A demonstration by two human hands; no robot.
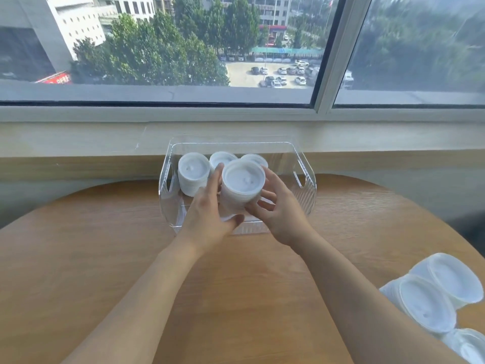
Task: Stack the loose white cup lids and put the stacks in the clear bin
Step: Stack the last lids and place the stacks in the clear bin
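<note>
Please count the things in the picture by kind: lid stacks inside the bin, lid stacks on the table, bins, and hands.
Lid stacks in the clear bin: 4, one between both hands
Lid stacks on the table: at least 3
Clear bins: 1
Hands: 2, left hand, right hand
Total: 10

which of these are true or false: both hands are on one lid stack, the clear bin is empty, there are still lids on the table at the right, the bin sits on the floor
1. Both hands hold one stack. True: the left hand and right hand flank the held lid stack.
2. The clear bin is empty. False: the clear bin already holds three stacks, such as the left stack.
3. Lids remain at the right. True: more lids lie on the table.
4. The bin sits on the floor. False: it stands on the table by the window.
</note>
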